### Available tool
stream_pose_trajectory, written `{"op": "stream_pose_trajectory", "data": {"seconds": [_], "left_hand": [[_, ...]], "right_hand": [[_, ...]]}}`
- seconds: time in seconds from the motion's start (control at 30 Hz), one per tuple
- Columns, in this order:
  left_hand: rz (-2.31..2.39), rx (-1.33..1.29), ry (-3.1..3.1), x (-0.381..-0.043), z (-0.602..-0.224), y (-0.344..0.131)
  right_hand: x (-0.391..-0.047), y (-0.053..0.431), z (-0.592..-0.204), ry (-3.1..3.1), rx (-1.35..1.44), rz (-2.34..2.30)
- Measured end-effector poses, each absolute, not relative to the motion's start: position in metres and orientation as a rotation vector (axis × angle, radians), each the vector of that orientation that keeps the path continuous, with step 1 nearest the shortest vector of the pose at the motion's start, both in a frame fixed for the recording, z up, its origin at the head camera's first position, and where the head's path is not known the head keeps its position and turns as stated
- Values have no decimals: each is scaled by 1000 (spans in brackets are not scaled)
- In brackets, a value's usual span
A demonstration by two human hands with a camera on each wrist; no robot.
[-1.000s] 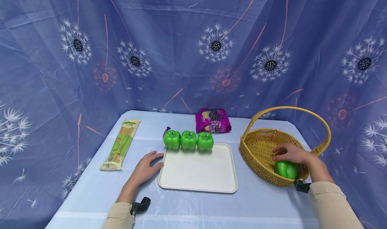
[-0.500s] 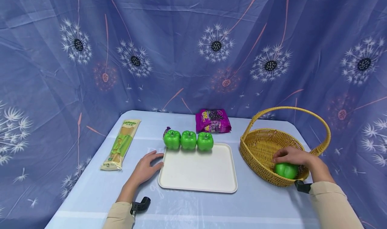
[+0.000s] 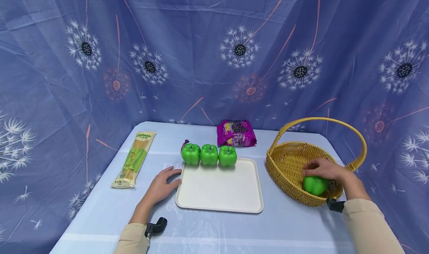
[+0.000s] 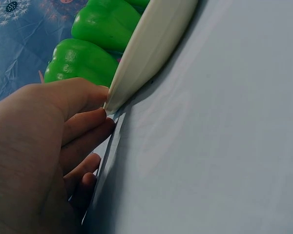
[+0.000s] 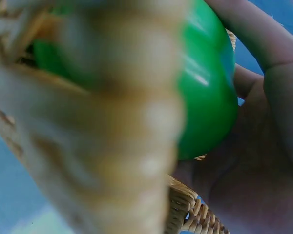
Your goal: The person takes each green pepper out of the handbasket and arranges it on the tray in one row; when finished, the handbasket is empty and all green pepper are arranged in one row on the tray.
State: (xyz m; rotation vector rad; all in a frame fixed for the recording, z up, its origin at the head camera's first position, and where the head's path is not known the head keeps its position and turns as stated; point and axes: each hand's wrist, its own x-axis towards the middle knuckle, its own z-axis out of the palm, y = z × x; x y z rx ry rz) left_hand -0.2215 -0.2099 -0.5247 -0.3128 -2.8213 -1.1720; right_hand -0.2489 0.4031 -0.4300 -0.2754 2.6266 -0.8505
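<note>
In the head view my right hand (image 3: 323, 169) reaches into the wicker basket (image 3: 279, 181) and grips a green bell pepper (image 3: 315, 186) there. The right wrist view shows the glossy pepper (image 5: 207, 92) against the palm, partly hidden by the blurred basket rim (image 5: 132, 122). My left hand (image 3: 161, 185) rests by the left edge of a white rectangular tray (image 3: 219, 190), its fingertips touching the rim. Up close in the left wrist view, loosely bent fingers (image 4: 88, 95) meet the tray's edge (image 4: 151, 48). Three green bell peppers (image 3: 209, 155) stand in a row at the tray's back edge.
Behind the tray lies a purple snack bag (image 3: 236, 133). A small purple wrapped piece (image 3: 184, 145) is partly hidden behind the leftmost pepper. A long cream and green packet (image 3: 135, 159) lies at the table's left. The basket's tall handle (image 3: 321, 119) arches over it.
In the basket, the pepper under my right hand has turned and shifted slightly up and left, with the fingers closing on it. My left hand and the tray stay put.
</note>
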Motion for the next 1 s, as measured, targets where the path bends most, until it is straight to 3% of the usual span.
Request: {"op": "stream_pose_trajectory", "data": {"seconds": [0.73,1.0], "left_hand": [[-1177,-312,-2828,-222,-526,-210],[-1167,-314,-2822,-222,-524,-211]], "right_hand": [[-261,415,-423,2899,-153,-748],[-264,410,-394,2988,-169,-777]]}}
